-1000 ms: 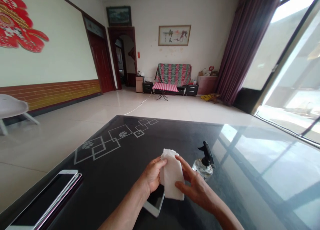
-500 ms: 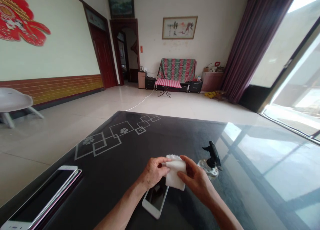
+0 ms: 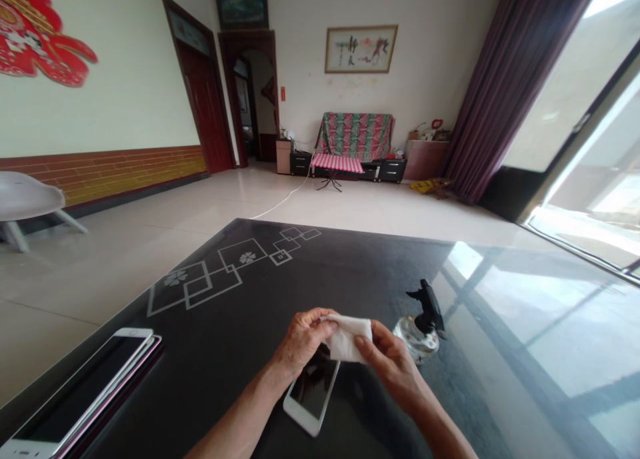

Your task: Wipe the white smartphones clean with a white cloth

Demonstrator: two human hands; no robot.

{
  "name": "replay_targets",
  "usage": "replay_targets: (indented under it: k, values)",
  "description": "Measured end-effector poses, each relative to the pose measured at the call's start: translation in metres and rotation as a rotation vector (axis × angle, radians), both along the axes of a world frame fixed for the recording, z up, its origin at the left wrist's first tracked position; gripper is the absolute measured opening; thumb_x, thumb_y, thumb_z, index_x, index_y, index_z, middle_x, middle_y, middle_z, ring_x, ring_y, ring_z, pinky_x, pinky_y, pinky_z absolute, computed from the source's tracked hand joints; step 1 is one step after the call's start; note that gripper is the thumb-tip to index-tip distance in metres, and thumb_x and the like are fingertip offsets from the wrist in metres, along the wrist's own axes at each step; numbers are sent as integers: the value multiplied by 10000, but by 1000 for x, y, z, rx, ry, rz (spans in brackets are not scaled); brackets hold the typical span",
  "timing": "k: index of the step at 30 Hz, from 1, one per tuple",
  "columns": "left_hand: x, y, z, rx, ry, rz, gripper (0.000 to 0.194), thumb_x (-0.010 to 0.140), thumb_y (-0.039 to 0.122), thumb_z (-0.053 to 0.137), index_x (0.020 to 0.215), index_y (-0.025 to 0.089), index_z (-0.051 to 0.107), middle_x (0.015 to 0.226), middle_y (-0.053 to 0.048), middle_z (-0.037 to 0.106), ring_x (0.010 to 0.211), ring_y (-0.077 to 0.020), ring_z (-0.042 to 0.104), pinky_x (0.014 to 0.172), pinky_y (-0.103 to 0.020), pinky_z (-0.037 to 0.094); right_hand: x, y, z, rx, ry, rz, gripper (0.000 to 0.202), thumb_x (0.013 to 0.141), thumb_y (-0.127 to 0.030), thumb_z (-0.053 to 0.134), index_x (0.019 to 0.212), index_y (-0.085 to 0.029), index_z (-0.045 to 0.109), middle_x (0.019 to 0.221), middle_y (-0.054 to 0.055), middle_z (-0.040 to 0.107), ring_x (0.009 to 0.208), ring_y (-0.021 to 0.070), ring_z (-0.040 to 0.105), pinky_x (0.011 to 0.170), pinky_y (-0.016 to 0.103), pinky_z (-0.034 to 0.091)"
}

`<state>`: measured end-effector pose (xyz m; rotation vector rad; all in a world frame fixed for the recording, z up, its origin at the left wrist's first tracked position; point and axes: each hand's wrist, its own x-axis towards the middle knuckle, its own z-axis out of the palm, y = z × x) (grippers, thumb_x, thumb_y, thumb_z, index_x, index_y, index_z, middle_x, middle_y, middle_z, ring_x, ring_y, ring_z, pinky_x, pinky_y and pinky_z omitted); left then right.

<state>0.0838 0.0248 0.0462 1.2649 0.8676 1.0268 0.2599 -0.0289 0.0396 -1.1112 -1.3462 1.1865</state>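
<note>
A small white cloth [image 3: 350, 340] is held up between my two hands above the dark table. My left hand [image 3: 306, 339] pinches its left edge between thumb and fingers. At its right side, my right hand [image 3: 389, 354] grips it with the thumb in front. Below the cloth, a white phone [image 3: 313, 396] lies screen up, its top end hidden by the cloth and my left hand. Just beyond my right hand stands a clear spray bottle [image 3: 416, 336] with a black trigger head [image 3: 430, 310].
Stacked phones [image 3: 85, 392] lie on the table [image 3: 340, 266] at the left, near its edge. Squares and flowers pattern the tabletop. A white chair [image 3: 30, 199] stands at the far left; a small checked table [image 3: 337, 164] is across the room.
The cloth's top, which stood up with a serrated edge, is now folded down, and its lower edge sits higher. My hands remain on its two sides. The view has tilted slightly.
</note>
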Motion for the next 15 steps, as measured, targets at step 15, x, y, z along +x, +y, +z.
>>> replay_targets:
  k: [15]
  values:
    - [2, 1, -3, -280, -53, -34, 488, 653, 322, 705, 1080, 94, 643, 867, -89, 688, 731, -195, 644, 631, -292, 512, -31, -1, -21, -122, 478, -229, 419, 739, -412, 721, 1074, -187, 611, 911, 52, 702, 807, 219, 642, 739, 329, 502]
